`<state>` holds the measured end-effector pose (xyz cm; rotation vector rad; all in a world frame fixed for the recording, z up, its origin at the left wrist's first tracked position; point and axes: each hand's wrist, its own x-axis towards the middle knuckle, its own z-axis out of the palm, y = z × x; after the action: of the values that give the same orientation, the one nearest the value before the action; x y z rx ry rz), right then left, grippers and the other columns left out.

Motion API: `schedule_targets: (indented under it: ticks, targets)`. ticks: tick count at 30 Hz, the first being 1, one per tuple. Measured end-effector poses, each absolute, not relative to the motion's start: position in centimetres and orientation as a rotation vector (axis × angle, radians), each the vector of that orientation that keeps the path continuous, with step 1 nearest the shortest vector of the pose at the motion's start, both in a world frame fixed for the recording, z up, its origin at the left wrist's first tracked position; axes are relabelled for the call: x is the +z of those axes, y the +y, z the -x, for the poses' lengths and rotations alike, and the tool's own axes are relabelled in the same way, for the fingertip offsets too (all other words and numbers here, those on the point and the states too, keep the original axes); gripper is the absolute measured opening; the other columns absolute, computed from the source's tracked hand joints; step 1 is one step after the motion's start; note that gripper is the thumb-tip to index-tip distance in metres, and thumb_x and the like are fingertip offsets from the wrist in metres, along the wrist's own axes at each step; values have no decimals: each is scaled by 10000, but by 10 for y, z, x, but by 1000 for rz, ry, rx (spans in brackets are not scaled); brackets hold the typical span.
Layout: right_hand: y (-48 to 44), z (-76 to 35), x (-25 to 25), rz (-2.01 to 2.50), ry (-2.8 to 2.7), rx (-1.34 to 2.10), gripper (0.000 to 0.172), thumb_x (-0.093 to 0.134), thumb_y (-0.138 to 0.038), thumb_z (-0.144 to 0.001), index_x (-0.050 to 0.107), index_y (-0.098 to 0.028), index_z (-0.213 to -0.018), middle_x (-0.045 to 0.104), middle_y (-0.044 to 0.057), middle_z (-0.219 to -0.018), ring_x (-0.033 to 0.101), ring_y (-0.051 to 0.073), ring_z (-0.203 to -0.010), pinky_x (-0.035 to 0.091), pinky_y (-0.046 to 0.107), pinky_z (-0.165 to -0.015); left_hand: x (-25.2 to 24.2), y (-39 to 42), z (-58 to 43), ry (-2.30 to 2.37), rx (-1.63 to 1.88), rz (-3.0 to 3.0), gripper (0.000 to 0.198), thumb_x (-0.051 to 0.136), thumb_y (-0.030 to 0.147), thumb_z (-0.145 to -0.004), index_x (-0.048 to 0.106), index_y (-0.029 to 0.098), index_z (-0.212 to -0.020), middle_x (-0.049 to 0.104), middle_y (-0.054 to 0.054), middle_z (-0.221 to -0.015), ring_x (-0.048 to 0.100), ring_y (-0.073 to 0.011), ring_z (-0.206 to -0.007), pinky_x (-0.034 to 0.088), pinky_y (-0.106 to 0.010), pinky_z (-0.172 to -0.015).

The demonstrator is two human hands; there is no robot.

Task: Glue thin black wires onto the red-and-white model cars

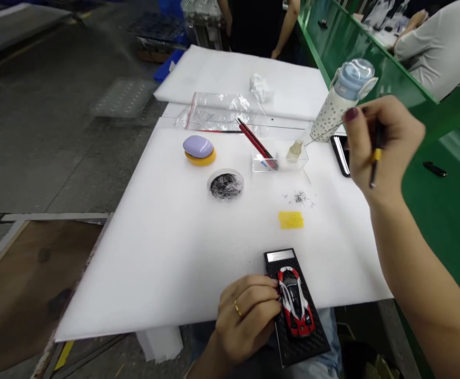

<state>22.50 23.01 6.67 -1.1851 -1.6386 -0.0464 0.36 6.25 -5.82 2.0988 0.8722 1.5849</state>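
Note:
My left hand [247, 313], a gold ring on one finger, grips the left side of a black display base. On that base [309, 347] sits a red and white model car [295, 302], tilted at the table's near edge. Raised at the right, my right hand [388, 142] pinches a thin dark stick-like tool [377, 155] with a yellow band; its exact kind is not clear. Beyond the base lie a yellow patch [291, 220] and a small scatter of short black bristle-like pieces [300, 197]. A round clear dish [225, 185] holds many more.
A clear tray [281, 164] holds a red-handled tool [255, 142] and a small bottle [294, 151]. Nearby are a purple and orange oval object [198, 149], a phone [340, 155], a tall dotted bottle [336, 102] and a plastic bag [224, 111]. Other people are beyond.

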Motion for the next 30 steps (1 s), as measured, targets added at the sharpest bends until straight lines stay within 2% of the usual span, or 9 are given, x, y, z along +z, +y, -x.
schedule_targets:
  ticks: [4,8,11,13,15,18,22,27,30]
  targets:
    - [265,-221,61,1309,-1739,-2,323,656,-399,-966,520,-259,-709,436,-50,-577,356,119,-540,314,301,-587,-56,64,-4,852,1592,-2117,222,517,147,-1027,642,145,-844,691,-38,-763,711,-154,-842,622,-261,-706]
    - [267,-226,46,1349,-1758,89,422,643,-634,-916,625,-234,-782,517,-36,-561,455,139,-538,353,313,-593,-56,65,-4,843,1600,-2124,209,528,123,-1016,637,133,-838,690,-40,-770,706,-149,-866,619,-245,-735]
    - [247,-235,40,1306,-1643,309,593,441,-777,-941,672,-231,-930,592,-7,-603,516,162,-554,415,329,-601,-58,65,-4,833,1609,-2119,215,520,123,-1021,644,128,-847,689,-38,-777,700,-142,-861,619,-246,-762]
    - [230,-242,34,1262,-1576,500,660,365,-821,-932,660,-231,-938,631,15,-656,550,168,-587,456,332,-604,-58,65,-4,830,1593,-2115,219,520,139,-1028,647,128,-850,691,-36,-785,696,-140,-863,620,-249,-774]
    - [217,-248,25,1277,-1603,645,588,542,-802,-872,658,-227,-900,664,22,-719,595,167,-645,493,323,-627,-58,64,-3,837,1579,-2114,232,519,150,-1034,646,123,-842,693,-40,-793,693,-141,-877,618,-248,-779]
    - [206,-251,9,1373,-1738,768,460,785,-653,-774,707,-212,-880,716,36,-789,645,173,-705,510,311,-640,-56,64,-3,840,1570,-2123,252,505,153,-1040,647,117,-835,693,-46,-794,692,-141,-892,617,-245,-778]
    - [203,-245,-7,1456,-1848,723,415,683,-592,-885,695,-190,-786,711,48,-725,594,153,-602,433,294,-549,-56,64,-2,845,1550,-2134,251,510,163,-1041,653,118,-840,695,-43,-801,693,-141,-896,625,-254,-764]
    - [203,-236,-14,1466,-1874,613,324,692,-492,-891,604,-208,-762,601,-4,-615,484,116,-493,361,273,-486,-59,64,-2,824,1586,-2111,240,535,131,-1025,654,91,-821,679,-54,-820,684,-150,-923,615,-256,-772]
    - [204,-235,-17,1483,-1885,603,303,699,-463,-893,591,-212,-761,592,-10,-597,476,116,-477,355,282,-489,-60,63,-2,819,1587,-2107,249,531,126,-1028,654,80,-817,673,-61,-828,677,-156,-939,608,-258,-781]
